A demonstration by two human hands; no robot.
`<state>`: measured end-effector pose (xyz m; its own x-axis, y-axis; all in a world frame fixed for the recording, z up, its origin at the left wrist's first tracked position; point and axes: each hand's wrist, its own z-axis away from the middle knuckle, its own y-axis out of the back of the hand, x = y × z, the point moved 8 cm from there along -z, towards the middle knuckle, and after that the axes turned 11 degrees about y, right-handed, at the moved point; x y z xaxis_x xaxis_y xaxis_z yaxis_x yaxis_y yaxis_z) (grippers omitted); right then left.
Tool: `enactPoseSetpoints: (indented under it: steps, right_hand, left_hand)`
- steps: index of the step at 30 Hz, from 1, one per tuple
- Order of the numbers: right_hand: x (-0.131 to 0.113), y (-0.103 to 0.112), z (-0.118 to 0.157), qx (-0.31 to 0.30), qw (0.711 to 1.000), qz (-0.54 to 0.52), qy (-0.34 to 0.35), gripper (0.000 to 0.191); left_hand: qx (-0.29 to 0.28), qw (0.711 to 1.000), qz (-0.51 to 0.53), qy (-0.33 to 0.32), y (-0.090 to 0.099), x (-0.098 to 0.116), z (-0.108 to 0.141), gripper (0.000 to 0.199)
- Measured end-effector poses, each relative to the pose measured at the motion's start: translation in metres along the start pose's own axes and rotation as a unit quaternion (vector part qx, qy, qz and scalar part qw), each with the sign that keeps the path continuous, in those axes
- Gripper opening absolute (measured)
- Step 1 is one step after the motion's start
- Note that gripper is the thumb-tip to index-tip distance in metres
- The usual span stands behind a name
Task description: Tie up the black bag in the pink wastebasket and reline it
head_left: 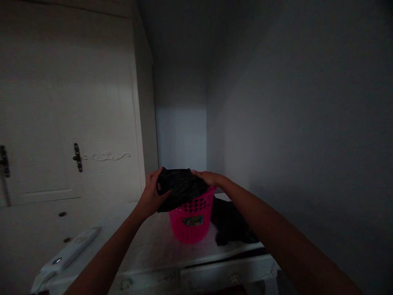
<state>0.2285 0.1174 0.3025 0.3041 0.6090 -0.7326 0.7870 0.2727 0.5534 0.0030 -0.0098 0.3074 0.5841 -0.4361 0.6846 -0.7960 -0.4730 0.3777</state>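
Note:
A bright pink plastic basket (190, 229) with slotted sides and a small label stands upright on a white surface. Black plastic bag material (181, 188) lies over its opening and hangs over the left part of the rim. My left hand (153, 194) grips the bag at its left edge, thumb in front and fingers behind. At the upper right of the bag, by the rim, my right hand (206, 178) holds it with fingers pressed together. The bag hides the inside of the basket.
Another black bag (235, 223) lies right of the basket, partly behind my right forearm. A white power strip-like object (72, 250) rests at the left edge of the white tabletop (147, 250). White cabinet doors (104, 123) stand at the left; a grey wall (291, 123) rises at the right.

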Motion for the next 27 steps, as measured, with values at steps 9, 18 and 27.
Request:
enactPoseSetpoints:
  steps: [9,18,27]
  right_hand:
    - [-0.001,0.014,0.017,0.130,0.964,-0.203,-0.112,0.050]
    - [0.067,0.082,0.059,0.216,0.964,-0.044,-0.147,0.006]
    - [0.109,0.058,0.053,0.285,0.942,-0.134,-0.116,0.037]
  left_hand:
    - [0.019,0.975,0.192,0.107,-0.004,-0.020,0.034,0.076]
    - [0.066,0.832,0.369,0.409,-0.021,-0.099,0.049,0.030]
    - [0.011,0.830,0.436,0.348,-0.056,-0.108,-0.004,0.027]
